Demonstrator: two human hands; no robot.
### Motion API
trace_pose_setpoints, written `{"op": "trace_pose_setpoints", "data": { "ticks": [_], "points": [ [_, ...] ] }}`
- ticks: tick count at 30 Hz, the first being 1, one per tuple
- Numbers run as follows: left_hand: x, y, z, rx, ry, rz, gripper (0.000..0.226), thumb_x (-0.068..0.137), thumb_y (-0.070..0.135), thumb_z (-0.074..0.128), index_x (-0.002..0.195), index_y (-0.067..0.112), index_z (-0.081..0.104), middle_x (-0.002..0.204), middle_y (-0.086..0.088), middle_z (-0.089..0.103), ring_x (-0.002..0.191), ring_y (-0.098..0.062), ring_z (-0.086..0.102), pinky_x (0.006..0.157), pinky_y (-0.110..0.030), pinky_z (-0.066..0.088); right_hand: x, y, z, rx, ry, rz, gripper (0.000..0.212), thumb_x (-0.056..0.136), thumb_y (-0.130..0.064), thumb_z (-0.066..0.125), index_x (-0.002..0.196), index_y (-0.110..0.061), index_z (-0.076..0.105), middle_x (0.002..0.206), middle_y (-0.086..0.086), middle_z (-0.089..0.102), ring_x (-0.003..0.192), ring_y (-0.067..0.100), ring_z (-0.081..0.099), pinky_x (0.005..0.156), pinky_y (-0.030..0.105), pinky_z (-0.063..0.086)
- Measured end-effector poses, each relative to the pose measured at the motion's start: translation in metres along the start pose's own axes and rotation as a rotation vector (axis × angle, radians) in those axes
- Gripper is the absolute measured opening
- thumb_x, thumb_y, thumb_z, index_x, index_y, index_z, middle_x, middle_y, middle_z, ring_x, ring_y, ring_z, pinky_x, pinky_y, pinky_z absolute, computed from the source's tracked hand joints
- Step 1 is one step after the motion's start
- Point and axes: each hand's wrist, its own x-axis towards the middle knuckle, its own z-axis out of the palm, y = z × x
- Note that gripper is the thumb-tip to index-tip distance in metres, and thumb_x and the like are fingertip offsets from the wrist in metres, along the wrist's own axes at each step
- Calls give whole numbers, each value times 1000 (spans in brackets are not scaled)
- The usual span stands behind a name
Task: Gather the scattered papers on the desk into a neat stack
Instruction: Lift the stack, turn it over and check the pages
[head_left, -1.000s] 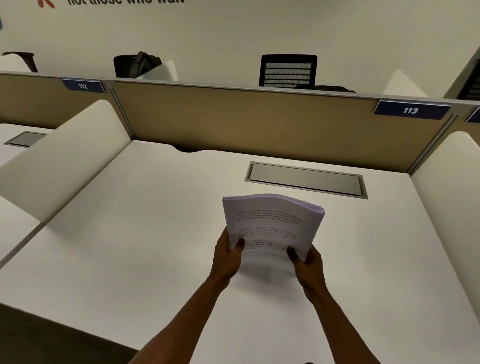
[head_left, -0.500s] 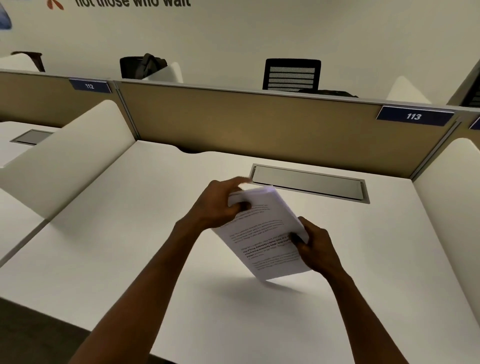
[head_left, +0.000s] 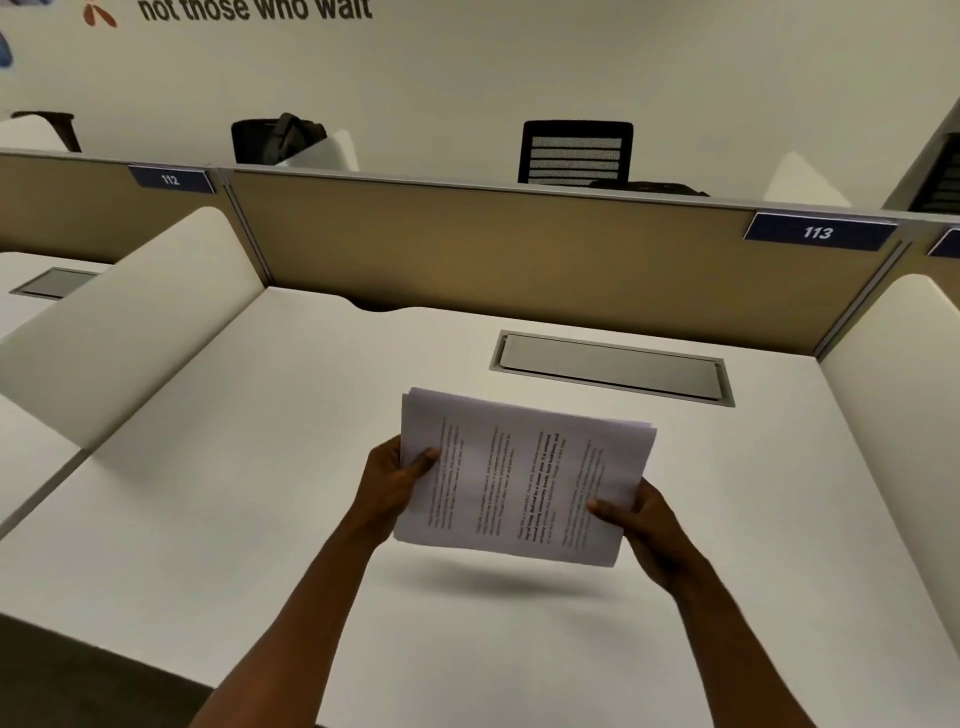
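A stack of printed white papers hangs a little above the white desk, turned sideways so its text lines run up and down. My left hand grips the stack's left short edge, thumb on top. At the lower right corner my right hand holds the stack, thumb on the top sheet. The sheets' far edges are slightly uneven. A shadow of the stack lies on the desk below it.
A grey cable hatch is set into the desk behind the papers. Tan partition closes the back, with white side dividers at left and right. The desk's front edge runs at lower left.
The stack has been turned from upright through a tilt to sideways. My left hand went from the bottom edge over the top corner to the left edge; my right hand stayed on.
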Motion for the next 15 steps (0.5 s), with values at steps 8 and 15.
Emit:
{"op": "trace_pose_setpoints", "data": {
  "ticks": [8, 15],
  "points": [
    [-10, -31, 3, -106, 58, -27, 17, 94, 13, 66, 111, 16, 69, 106, -1, 77, 94, -18, 74, 74, -28, 61, 9, 22, 18, -157, 328, -66, 29, 81, -4, 77, 101, -23, 70, 100, -1, 77, 91, 24, 73, 73, 35, 59],
    [-15, -63, 11, -110, 63, -76, 35, 94, 0, 63, 125, 16, 63, 117, -7, 72, 110, -25, 68, 82, -27, 59, 3, 57, 19, -156, 350, -20, 26, 83, -4, 74, 104, -19, 68, 103, 4, 75, 96, 25, 71, 69, 27, 59]
  ]
}}
